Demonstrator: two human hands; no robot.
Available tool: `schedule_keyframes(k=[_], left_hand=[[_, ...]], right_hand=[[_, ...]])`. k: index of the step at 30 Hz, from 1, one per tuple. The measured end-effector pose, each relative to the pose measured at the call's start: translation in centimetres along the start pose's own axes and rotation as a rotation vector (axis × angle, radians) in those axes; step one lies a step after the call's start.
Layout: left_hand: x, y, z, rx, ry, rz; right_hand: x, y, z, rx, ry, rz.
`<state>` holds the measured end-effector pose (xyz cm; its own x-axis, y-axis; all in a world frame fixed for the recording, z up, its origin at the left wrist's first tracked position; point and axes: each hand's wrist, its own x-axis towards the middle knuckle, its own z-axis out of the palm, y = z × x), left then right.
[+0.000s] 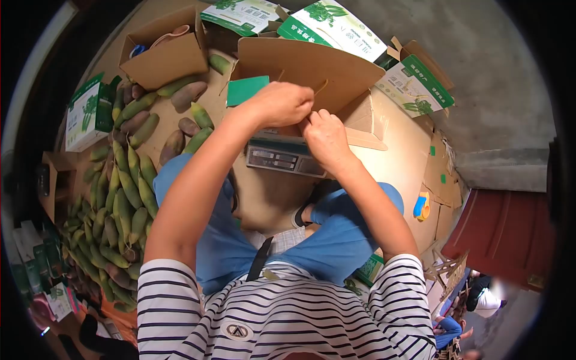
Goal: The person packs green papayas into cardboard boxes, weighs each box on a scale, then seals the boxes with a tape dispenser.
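My left hand [283, 104] is closed in a pinch over the near side of an open cardboard box [309, 63]. Just to its right, my right hand [326, 139] is also closed, its fingertips almost meeting those of the left. Whatever lies between the fingers is too small or hidden to make out. Thin cord loops [322, 87] hang from the box's raised back flap. A green flap [247, 91] shows left of my left hand. Below my hands, a weighing scale [282, 159] with a display panel stands close against the box.
Many long green radishes [123, 186] are piled on the floor at left. A brown carton [165, 57] holds a few items. Printed green-and-white boxes [333, 30] stand at the back. A tape roll [422, 206] lies at right. Another person [447, 330] is at lower right.
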<state>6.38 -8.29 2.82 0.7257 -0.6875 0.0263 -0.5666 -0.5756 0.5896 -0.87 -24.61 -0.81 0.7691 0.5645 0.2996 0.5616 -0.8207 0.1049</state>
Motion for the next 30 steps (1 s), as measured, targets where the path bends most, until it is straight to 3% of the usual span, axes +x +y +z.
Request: schedule_keyframes(k=[1, 2, 5, 6, 9, 13, 14, 16, 19, 22, 25, 27, 30], left_hand=[[0.3, -0.1, 0.6, 0.081, -0.129, -0.052], [0.3, -0.3, 1.2, 0.224, -0.16, -0.117], [-0.1, -0.8, 1.2, 0.614, -0.172, -0.329], [-0.4, -0.7, 0.4, 0.711, -0.128, -0.412], [-1.8, -1.4, -1.8, 0.837, -0.018, -0.61], [-2.7, -4.2, -1.5, 0.867, 0.073, -0.669], [-2.7, -4.8, -1.6, 0.86, 0.062, -0.707], [-2.5, -6.4, -2.0, 0.848, 0.035, -0.781], [-2.6, -14.6, 1.6, 0.336, -0.09, -0.652], [-2.1, -14.8, 1.4, -0.042, -0.036, -0.871], [-2.5, -13.6, -1.5, 0.144, -0.241, -0.753], [-3.4, -14.3, -5.1, 0.142, -0.14, -0.61], [-10.1, -15.3, -9.3, 0.099, 0.335, -0.456]], right_hand=[[0.1, -0.1, -0.6, 0.032, -0.011, 0.02], [0.1, 0.3, -1.7, 0.167, -0.31, 0.071], [-0.8, 0.4, 0.0, 0.467, -0.135, 0.039], [-0.4, 1.1, -0.9, 0.602, -0.368, 0.103], [-1.5, 2.7, 1.7, 0.468, -0.336, 0.155], [-1.3, 2.8, 1.4, 0.423, -0.459, 0.206], [-1.6, 2.7, 2.4, 0.394, -0.359, 0.185], [-1.4, 2.5, 2.9, 0.366, -0.38, 0.183], [-1.4, 2.3, 3.3, 0.352, -0.384, 0.193], [-1.4, 2.5, 4.1, 0.34, -0.321, 0.171], [-1.5, 2.6, 4.2, 0.316, -0.267, 0.151], [-1.5, 2.4, 4.4, 0.299, -0.276, 0.146], [-1.2, 2.3, 4.2, 0.335, -0.271, 0.126]])
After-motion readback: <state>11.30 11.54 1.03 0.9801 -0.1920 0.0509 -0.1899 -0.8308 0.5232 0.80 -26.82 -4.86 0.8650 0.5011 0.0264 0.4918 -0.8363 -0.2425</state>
